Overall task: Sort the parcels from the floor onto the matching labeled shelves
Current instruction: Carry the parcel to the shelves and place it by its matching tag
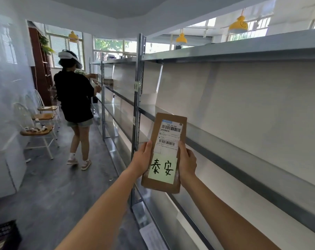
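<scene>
Both hands — left [143, 160], right [187, 162] — hold a labelled parcel [168, 141] upright.

Flat brown cardboard parcel [166, 152], matt and smooth, bearing a white printed paper shipping label [170, 136] of slight sheen and a pale yellow-green paper note [163, 168] with black handwritten ink. Grey metal shelving unit [243, 51], its perforated upright post [137, 112] and shelf front edges of dull galvanised-looking finish, the shelf surfaces smoother and faintly reflective; back panels off-white and matt. Grey floor [50, 186], mottled and low-gloss. White metal-framed chairs [37, 130] with glossy brown wooden seats. Yellow glossy pendant lampshades [238, 24].
</scene>
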